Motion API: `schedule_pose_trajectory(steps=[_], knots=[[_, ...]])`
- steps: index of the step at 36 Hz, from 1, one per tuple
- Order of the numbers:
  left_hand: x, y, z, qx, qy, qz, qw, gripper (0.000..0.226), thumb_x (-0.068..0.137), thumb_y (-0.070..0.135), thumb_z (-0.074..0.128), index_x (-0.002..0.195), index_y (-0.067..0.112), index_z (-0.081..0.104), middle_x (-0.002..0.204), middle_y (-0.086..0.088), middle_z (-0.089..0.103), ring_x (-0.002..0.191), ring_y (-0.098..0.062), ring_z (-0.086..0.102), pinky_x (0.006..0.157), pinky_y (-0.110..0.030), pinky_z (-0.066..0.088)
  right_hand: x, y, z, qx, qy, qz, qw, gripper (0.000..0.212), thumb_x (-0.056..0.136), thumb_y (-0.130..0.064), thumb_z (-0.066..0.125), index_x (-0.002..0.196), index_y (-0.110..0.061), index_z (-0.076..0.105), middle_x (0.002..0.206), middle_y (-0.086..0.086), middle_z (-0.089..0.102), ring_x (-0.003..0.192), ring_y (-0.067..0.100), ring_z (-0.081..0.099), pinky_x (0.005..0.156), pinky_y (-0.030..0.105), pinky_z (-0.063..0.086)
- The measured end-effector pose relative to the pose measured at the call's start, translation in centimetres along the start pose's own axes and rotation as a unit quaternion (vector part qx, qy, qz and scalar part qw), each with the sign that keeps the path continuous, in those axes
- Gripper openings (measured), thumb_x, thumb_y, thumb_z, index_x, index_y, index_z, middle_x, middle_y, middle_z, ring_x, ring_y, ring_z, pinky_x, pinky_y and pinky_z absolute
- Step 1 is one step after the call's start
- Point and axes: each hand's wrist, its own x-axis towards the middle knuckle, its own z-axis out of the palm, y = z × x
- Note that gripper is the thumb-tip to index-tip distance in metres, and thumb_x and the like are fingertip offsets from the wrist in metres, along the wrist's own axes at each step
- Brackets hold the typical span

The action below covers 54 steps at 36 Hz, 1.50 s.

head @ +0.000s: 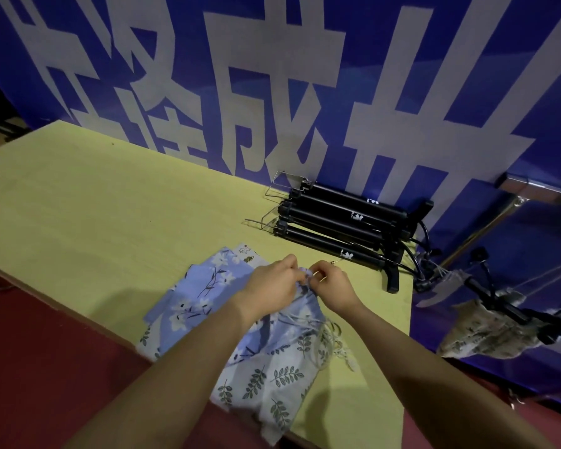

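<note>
pale yellow table (94, 205), blue floral cloth (204, 280), leaf-print cloth (272, 377) overhanging near edge, black bars (344, 225) at far edge

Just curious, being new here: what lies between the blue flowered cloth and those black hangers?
Bare yellow table, the head view shows; only the thin pin in the right hand pokes past the cloth.

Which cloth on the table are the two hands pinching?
The blue cloth with white flowers; the left hand and right hand pinch its bunched edge. The white cloth with green leaves lies nearer the person.
</note>
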Motion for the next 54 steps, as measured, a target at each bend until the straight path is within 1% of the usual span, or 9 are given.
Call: schedule_pose_trajectory(steps=[6,12,16,21,24,30,34,40,54], knots=[[1.4,0.1,0.9,0.042,-0.049,-0.02,0.998,0.041,0.094,0.006,0.041,0.135,0.01,0.043,0.154,0.001,0.019,0.084,-0.03,0.055,0.058,-0.032,0.032,0.7,0.9,-0.4,0.012,-0.017,-0.017,1.0,0.012,0.089,-0.006,0.054,0.099,-0.003,0.061,0.082,0.006,0.058,0.072,0.021,0.053,0.066,0.03,0.041],[2.7,0.4,1.3,-0.015,-0.007,-0.066,0.998,0.043,0.095,0.005,0.039,0.138,0.009,0.037,0.156,0.005,0.014,0.07,-0.028,0.047,0.059,-0.033,0.033,2.2,0.9,-1.1,0.014,-0.035,-0.027,0.999,0.012,0.087,-0.003,0.052,0.096,-0.008,0.057,0.075,0.008,0.056,0.066,0.02,0.047,0.059,0.028,0.034],[4.0,-0.2,1.2,-0.056,0.016,-0.108,0.992,0.039,0.094,0.006,0.04,0.132,0.013,0.046,0.15,0.009,0.025,0.084,-0.03,0.06,0.059,-0.034,0.038,3.5,0.9,-1.0,0.017,-0.055,-0.027,0.998,0.011,0.086,-0.005,0.054,0.093,-0.013,0.054,0.077,0.009,0.058,0.069,0.022,0.051,0.062,0.029,0.037],[5.6,0.4,0.8,-0.047,0.025,-0.125,0.991,0.032,0.092,0.005,0.041,0.122,0.011,0.05,0.144,0.007,0.032,0.08,-0.032,0.06,0.058,-0.037,0.038,4.4,2.5,-1.3,0.043,-0.057,-0.012,0.997,0.004,0.09,-0.009,0.057,0.094,-0.01,0.058,0.073,-0.001,0.054,0.071,0.018,0.05,0.061,0.023,0.039],[6.2,0.3,1.1,-0.05,0.018,-0.128,0.99,0.037,0.091,0.002,0.041,0.127,0.011,0.047,0.147,0.004,0.029,0.081,-0.033,0.061,0.057,-0.034,0.037,4.6,4.4,-2.0,0.087,-0.029,0.033,0.995,0.008,0.092,-0.015,0.058,0.096,-0.009,0.061,0.075,-0.003,0.054,0.074,0.02,0.056,0.07,0.036,0.05],[6.9,0.5,1.7,-0.12,0.013,-0.156,0.98,0.049,0.095,0.01,0.044,0.143,0.009,0.034,0.154,0.003,0.018,0.104,-0.028,0.058,0.072,-0.035,0.047,5.5,8.3,-2.7,-0.089,0.025,0.078,0.993,0.025,0.091,-0.001,0.044,0.111,-0.003,0.06,0.121,0.016,0.053,0.107,0.033,0.055,0.086,0.037,0.047],[7.2,0.6,1.1,-0.252,0.021,-0.159,0.954,0.065,0.094,0.011,0.052,0.151,0.014,0.02,0.158,0.009,0.009,0.117,-0.028,0.054,0.079,-0.025,0.043,5.8,9.4,-2.0,-0.116,0.002,0.093,0.989,0.029,0.09,-0.006,0.053,0.119,-0.006,0.055,0.128,0.014,0.045,0.115,0.033,0.05,0.093,0.04,0.046],[7.9,-0.3,1.1,-0.245,-0.02,-0.139,0.959,0.079,0.089,0.0,0.054,0.152,0.016,0.011,0.159,0.01,0.0,0.129,-0.022,0.044,0.081,-0.034,0.052,6.4,9.8,-1.2,-0.136,0.025,0.084,0.987,0.02,0.092,-0.009,0.052,0.111,-0.006,0.055,0.122,0.015,0.047,0.109,0.035,0.052,0.084,0.04,0.048],[7.7,-0.4,2.4,-0.204,-0.065,-0.127,0.969,0.082,0.086,-0.014,0.047,0.153,0.014,0.007,0.16,0.009,-0.005,0.141,-0.02,0.028,0.069,-0.021,0.04,5.6,8.3,-2.4,-0.033,0.091,0.068,0.993,0.015,0.09,-0.004,0.049,0.102,-0.003,0.058,0.101,0.013,0.061,0.09,0.03,0.059,0.072,0.03,0.044]])
